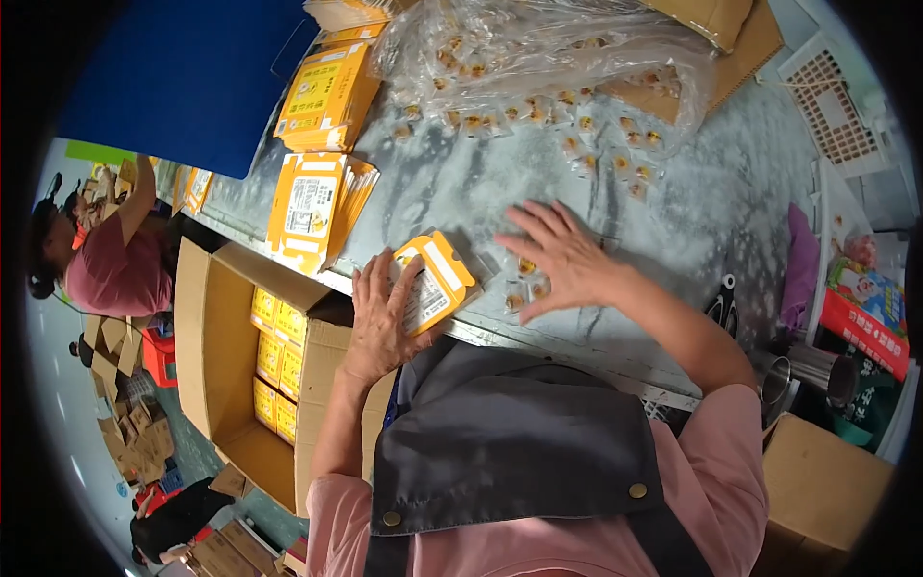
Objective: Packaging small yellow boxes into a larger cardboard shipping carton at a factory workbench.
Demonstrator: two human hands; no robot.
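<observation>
At the table's front edge, my left hand (381,313) grips a small yellow and white carton (437,281), its thumb across the printed panel. The carton is tilted, and a flap stands out at its far end. To the right of it my right hand (562,260) is spread over the table, fingers apart and holding nothing. Small clear packets (519,291) with yellow-brown contents lie beneath and beside that palm; the hand partly hides them. More such packets (577,144) are scattered farther back.
Flat yellow cartons (308,207) are stacked at the left of the table (442,183). A clear plastic bag (538,58) lies at the back. Below left, an open cardboard box (226,337) holds several yellow cartons. Scissors (723,303) lie at right. Another person (120,269) is at far left.
</observation>
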